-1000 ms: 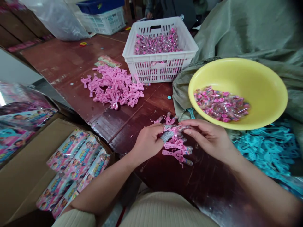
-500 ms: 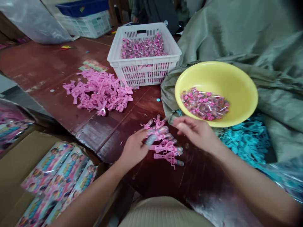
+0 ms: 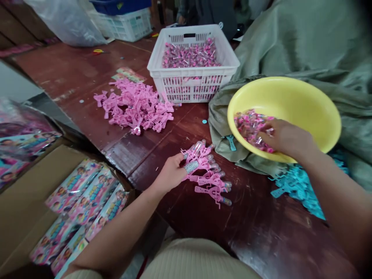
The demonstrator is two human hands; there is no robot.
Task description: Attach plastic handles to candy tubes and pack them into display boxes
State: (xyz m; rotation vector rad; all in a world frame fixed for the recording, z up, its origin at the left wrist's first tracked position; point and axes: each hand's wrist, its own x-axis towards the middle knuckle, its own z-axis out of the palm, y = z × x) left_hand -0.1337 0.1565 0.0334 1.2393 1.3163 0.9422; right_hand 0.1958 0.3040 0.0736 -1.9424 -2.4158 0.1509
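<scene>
On the table [image 3: 250, 221], under the left hand [image 3: 170, 172], a loose row of pink clips [image 3: 209, 190] with filled tubes [image 3: 226, 201] at one end — touched by thumb and finger, but cannot tell whether clamped on any one or merely resting there. Inside the yellow bowl [image 3: 314, 108], the right hand [image 3: 290, 139], fingertips down among pink-capped tubes [image 3: 247, 124]; cannot tell that grip either, with the tips partly hidden. Likeliest trouble: coming up with two tubes or none, owing to smooth round sides and a jumbled heap. Could also tip the bowl by leaning on the near rim, given the rumpled cloth [image 3: 217, 112] beneath it, seemingly no firm seat. Worth minding the left side too: thin bent prongs crowded close together, apt to hook one another or a long glittery nail [image 3: 192, 167], and so to drag several clips out of line with one pull. Might send a dropped tube rolling toward the near edge, for want of any stop. Below the right forearm, a heap of blue clips [image 3: 300, 188] — easily brushed by a low withdrawal and scattered. Just beside the bowl, on the cloth, a single blue clip [image 3: 231, 143], easy to mix in with the pink.
</scene>
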